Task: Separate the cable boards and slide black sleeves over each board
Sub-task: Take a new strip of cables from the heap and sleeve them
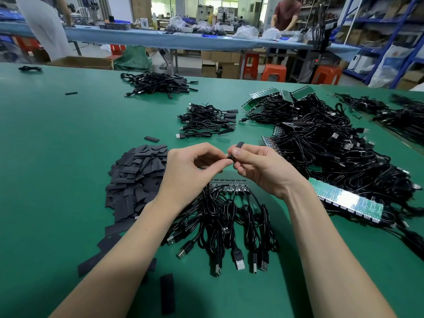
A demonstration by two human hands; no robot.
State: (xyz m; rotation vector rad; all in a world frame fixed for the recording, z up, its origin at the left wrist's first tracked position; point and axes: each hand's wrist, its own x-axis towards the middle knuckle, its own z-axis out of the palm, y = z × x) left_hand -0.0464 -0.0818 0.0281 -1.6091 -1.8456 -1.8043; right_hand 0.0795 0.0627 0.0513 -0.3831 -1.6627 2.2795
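Observation:
My left hand (190,171) and my right hand (259,168) meet above the green table, fingertips touching. My right hand pinches a black sleeve (238,146) whose end sticks up past the fingers. My left hand pinches a small dark piece at the sleeve's lower end; the hands hide what it is. Below the hands lies a strip of joined cable boards (228,185) with black USB cables (229,228) trailing toward me. A heap of flat black sleeves (135,177) lies to the left.
Sleeved cables lie in a small pile (206,121) and a larger pile (158,84) farther back. A big tangle of cables with green board strips (346,198) fills the right side. Loose sleeves (166,292) lie near the front edge. Two people stand at a far bench.

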